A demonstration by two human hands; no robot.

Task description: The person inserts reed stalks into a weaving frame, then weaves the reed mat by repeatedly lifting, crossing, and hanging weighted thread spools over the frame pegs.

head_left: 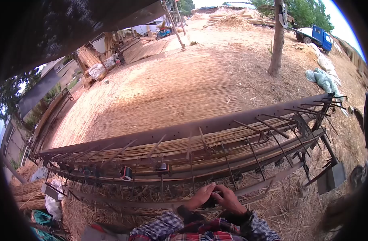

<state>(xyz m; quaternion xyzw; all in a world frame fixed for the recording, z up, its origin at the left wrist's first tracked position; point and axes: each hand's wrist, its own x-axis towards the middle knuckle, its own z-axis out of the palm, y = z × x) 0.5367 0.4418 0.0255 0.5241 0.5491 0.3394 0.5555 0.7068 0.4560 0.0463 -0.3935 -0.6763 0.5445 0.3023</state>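
My left hand and my right hand meet at the fingertips just in front of a long metal frame. Both have their fingers bent and pressed together. Something small and dark shows in the gap between the palms, too hidden to name. Thin metal rods stick out of the frame towards me. Dark thread spools hang on its left half, apart from my hands. Bundled reeds lie lengthwise inside the frame.
A wide reed mat spreads over the ground beyond the frame. A tree trunk stands behind right, near pale sacks and a blue truck. A flat metal plate juts out at the frame's right end. Loose straw covers the ground.
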